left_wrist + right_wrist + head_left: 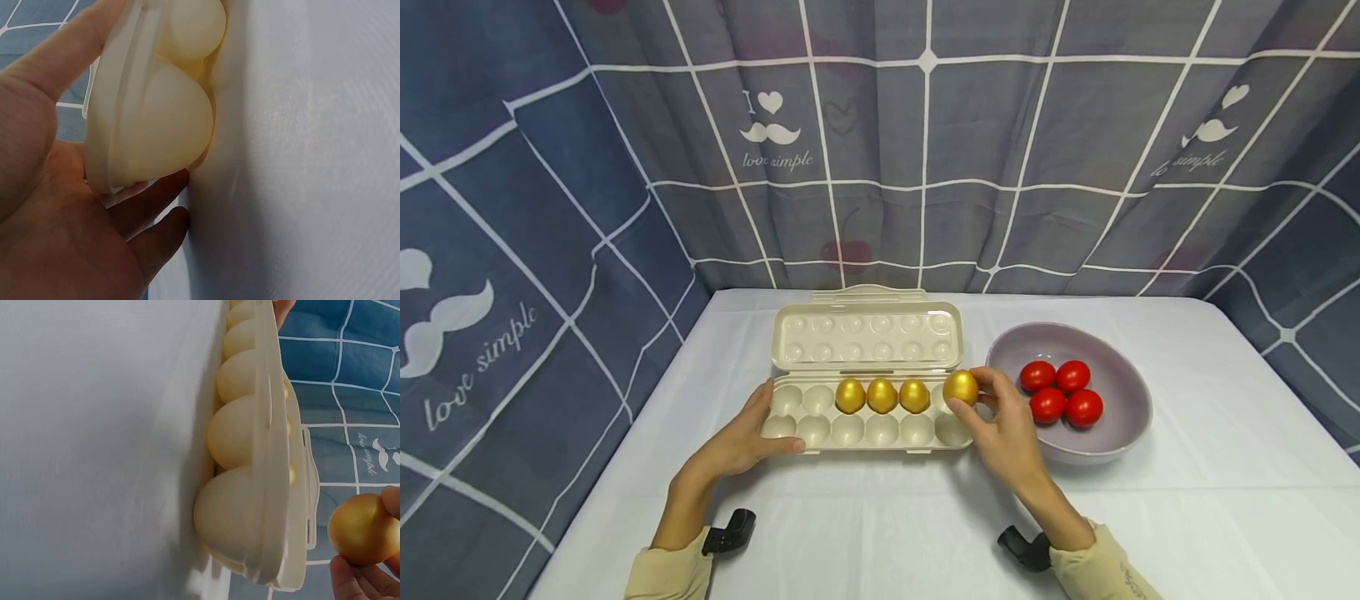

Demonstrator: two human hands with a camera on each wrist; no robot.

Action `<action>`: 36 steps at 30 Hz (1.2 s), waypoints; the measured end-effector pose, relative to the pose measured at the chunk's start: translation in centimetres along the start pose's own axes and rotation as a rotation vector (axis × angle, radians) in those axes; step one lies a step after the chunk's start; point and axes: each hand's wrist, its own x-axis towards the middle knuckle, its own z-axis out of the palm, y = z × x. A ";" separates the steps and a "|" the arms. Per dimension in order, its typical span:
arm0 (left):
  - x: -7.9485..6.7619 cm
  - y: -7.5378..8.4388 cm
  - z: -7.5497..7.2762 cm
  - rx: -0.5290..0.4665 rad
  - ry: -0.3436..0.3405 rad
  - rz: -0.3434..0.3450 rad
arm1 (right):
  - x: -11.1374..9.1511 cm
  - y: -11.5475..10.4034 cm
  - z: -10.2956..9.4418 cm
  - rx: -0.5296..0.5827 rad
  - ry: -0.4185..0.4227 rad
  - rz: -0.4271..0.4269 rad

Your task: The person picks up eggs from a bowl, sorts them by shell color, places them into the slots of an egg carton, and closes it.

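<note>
Head view: the right hand [1006, 429] pinched a glossy golden egg [959, 387] above a cream plastic carton [882, 431]; the left hand [736, 443], fingers outspread, touched its end, seemingly steadying it.

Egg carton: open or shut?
Open: its lid is folded back, exposing cups and three gold eggs seated in the back row.

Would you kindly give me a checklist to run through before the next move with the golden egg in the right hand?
1. Lid folded back: ok.
2. Carton steadied, with the left hand gripping its left end: ok.
3. Held egg pinched by the right hand: ok.
4. Held egg seated: not ok; it is above the carton.
5. Exact alignment with the right-end back cup: cannot tell.
6. Three other golden eggs seated in the back row: ok.
</note>
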 end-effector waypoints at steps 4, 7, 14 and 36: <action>0.1 0.1 0.1 0.004 -0.001 0.000 | -0.1 0.1 0.3 0.010 -0.021 0.062; 0.2 0.1 0.2 0.002 -0.007 0.011 | -0.3 0.2 0.5 0.012 -0.032 0.100; 0.3 0.1 0.3 -0.015 -0.006 0.022 | -0.2 1.0 1.0 0.000 -0.089 0.081; 0.1 0.1 0.1 -0.007 0.007 0.043 | 0.3 1.9 2.1 -0.358 -0.127 -0.003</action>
